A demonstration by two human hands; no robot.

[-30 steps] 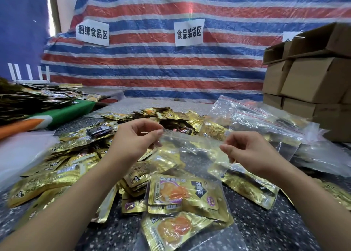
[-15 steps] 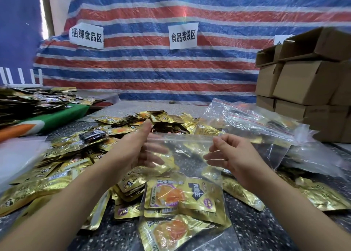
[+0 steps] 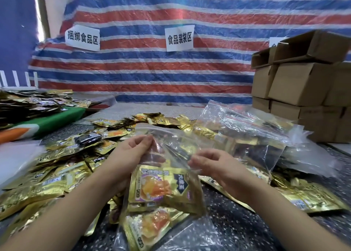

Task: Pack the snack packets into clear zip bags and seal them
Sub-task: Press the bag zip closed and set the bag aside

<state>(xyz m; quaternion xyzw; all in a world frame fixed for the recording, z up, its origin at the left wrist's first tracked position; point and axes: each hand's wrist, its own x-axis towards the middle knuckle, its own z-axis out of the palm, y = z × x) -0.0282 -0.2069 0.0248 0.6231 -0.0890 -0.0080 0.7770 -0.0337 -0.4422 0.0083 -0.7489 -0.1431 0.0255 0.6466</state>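
Your left hand (image 3: pixel 133 152) pinches the bag (image 3: pixel 171 167) at its top-left, fingers behind the film. Zip edge runs up-left to lower-right. Your right hand (image 3: pixel 214 165) pinches the other end. Packets (image 3: pixel 161 186) sit inside, below both grips.

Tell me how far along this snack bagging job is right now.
Done: gold packets already sit inside the clear zip bag. In hand: the left hand and right hand pinch its top edge, not visibly sealed. Left: a big pile of loose packets and a stack of empty zip bags.
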